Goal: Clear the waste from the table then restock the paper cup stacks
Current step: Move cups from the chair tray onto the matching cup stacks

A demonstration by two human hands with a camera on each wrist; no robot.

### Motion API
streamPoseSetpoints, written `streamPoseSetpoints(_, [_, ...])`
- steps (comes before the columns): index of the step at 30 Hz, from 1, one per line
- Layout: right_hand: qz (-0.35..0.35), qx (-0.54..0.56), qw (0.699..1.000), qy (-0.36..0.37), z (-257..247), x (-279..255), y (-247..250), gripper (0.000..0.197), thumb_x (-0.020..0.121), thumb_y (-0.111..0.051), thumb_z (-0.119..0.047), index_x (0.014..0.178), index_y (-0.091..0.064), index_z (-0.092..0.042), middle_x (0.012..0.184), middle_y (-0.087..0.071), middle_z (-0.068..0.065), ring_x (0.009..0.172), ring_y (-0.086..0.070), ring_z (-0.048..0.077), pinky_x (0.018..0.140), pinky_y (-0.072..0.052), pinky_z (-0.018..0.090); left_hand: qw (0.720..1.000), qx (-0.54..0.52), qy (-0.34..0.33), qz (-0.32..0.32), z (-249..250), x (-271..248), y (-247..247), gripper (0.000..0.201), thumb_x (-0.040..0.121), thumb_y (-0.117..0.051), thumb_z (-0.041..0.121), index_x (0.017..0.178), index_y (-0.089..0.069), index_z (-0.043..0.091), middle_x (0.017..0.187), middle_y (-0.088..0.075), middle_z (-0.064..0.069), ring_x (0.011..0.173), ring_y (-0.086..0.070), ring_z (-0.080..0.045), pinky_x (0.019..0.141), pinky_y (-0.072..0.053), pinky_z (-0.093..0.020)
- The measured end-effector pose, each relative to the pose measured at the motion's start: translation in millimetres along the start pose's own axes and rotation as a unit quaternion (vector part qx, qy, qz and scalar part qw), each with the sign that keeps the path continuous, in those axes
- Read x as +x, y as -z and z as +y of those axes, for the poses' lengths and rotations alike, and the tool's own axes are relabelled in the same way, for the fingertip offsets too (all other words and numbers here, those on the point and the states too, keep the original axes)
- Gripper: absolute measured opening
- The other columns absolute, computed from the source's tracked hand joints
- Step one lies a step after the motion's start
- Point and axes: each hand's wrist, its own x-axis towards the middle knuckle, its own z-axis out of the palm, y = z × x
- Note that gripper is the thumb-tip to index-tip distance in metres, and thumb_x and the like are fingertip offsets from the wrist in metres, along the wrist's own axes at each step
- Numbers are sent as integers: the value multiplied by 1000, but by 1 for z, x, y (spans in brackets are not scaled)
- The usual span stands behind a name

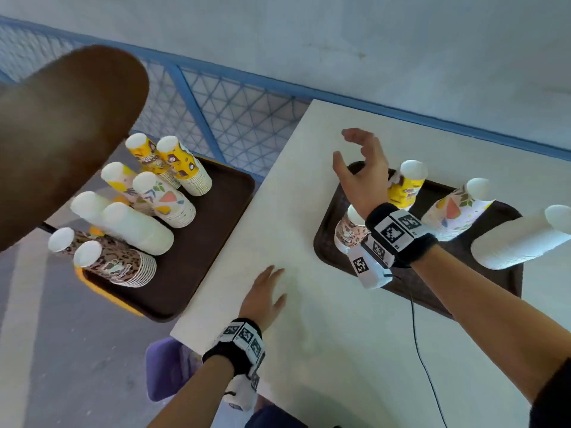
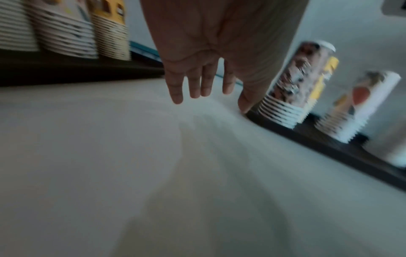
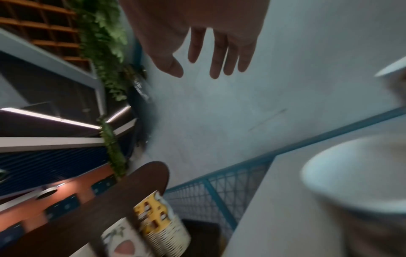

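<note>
Both hands empty, spread – left hand [image 1: 266,296] above table [image 1: 309,319]; fern [image 3: 103,34] wrist-view only

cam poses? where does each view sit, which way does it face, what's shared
Head: on the head, looking down at the white table, both trays; left hand and right hand show.
Left wrist: low along the left hand over the table.
Right wrist: along the right hand toward the wall.
Shared: yellow cup stack.
</note>
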Motion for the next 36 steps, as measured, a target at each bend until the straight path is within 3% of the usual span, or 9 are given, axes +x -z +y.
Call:
streamPoseSetpoints(3, [-86, 47, 995, -13, -28, -18, -55, 15, 83, -59, -10, 97, -63, -9, 98, -66, -2, 86, -58, -2, 83, -45, 11, 991, -48, 23, 121, -23, -9, 44, 48, 87, -50, 23, 133, -43, 12, 142, -41, -11, 135, -35, -25, 109, -25, -26])
streamPoseSetpoints(8, [-256, 94, 961, -55, -67, -55, -160, 15, 81, -64, -8, 94, -61, -15, 88, -63, -5, 72, -57, -7, 71, -42, 2, 932, -65, 61, 352, -76, -38, 120, 53, 79, -41, 35, 123, -51, 8, 126, -51, -17, 120, -45, -29, 104, -37, -38])
streamPoseSetpoints(11, [-337, 101, 935, -57, -86, -80, -219, 30, 80, -68, -12, 108, -60, -9, 93, -65, -5, 83, -58, 2, 73, -42, 2, 880, -71, 105, 458, -110, -56, 152, 54, 77, -48, 33, 123, -47, 6, 126, -48, -22, 119, -40, -28, 103, -31, -33])
streamPoseSetpoints(14, [-376, 90, 920, -55, -97, -100, -267, 48, 79, -70, -14, 124, -52, -9, 121, -62, 8, 109, -58, 18, 89, -44, 19, 852, -84, 141, 498, -141, -66, 173, 59, 75, -55, 30, 126, -44, 3, 127, -44, -25, 121, -37, -30, 102, -32, -34])
streamPoseSetpoints(16, [-390, 81, 915, -58, -102, -111, -297, 60, 79, -70, -14, 132, -44, -9, 135, -53, 9, 124, -50, 21, 102, -40, 30, 846, -112, 164, 495, -162, -69, 182, 61, 75, -62, 25, 129, -43, 4, 130, -42, -23, 123, -35, -27, 103, -32, -36])
streamPoseSetpoints(20, [-383, 51, 919, -74, -102, -123, -340, 76, 77, -72, -18, 141, -31, -12, 145, -42, 9, 136, -36, 22, 111, -30, 32, 873, -140, 184, 430, -196, -65, 188, 68, 75, -73, 20, 132, -38, 8, 131, -41, -18, 121, -45, -33, 99, -42, -49])
streamPoseSetpoints(26, [-361, 8, 927, -105, -89, -131, -368, 78, 73, -75, -18, 138, -32, -6, 142, -41, 16, 132, -39, 32, 109, -35, 40, 885, -215, 201, 362, -222, -50, 186, 79, 73, -74, 22, 138, -31, 14, 139, -42, -12, 124, -46, -28, 101, -43, -49])
streamPoseSetpoints(31, [-356, -33, 928, -104, -75, -132, -351, 75, 71, -78, -24, 134, -40, -8, 131, -47, 13, 123, -46, 26, 100, -38, 30, 879, -269, 209, 334, -227, -36, 180, 75, 71, -76, 20, 135, -35, 18, 131, -55, -9, 119, -53, -27, 99, -46, -47])
streamPoseSetpoints(36, [-313, -52, 942, -109, -49, -131, -311, 74, 65, -82, -24, 129, -45, -10, 123, -49, 11, 115, -51, 24, 93, -41, 23, 873, -312, 200, 316, -222, -20, 172, 79, 67, -77, 25, 134, -35, 21, 130, -53, -3, 121, -52, -25, 101, -45, -47])
